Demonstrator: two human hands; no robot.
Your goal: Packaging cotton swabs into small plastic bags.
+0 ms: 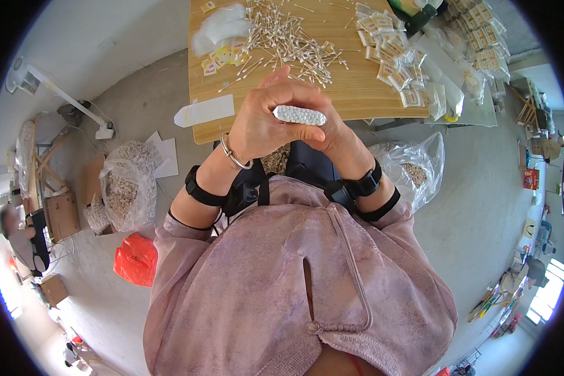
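Note:
Close in front of me, my left hand point(260, 116) wraps round a tight bundle of cotton swabs point(299, 115), its white tips facing up at me. My right hand point(336, 133) closes on the bundle from the other side, largely behind it. Whether a bag surrounds the swabs I cannot tell. Just beyond the hands, loose cotton swabs point(288, 44) lie in a scattered heap on the wooden table point(354, 94).
Packed swab bags point(391, 47) pile up at the table's right. Clear plastic bags point(222, 28) and small yellow labels point(216, 59) lie left. A white card point(205, 111) overhangs the near edge. Big swab-filled sacks point(126, 188) and a red bag point(135, 259) are on the floor.

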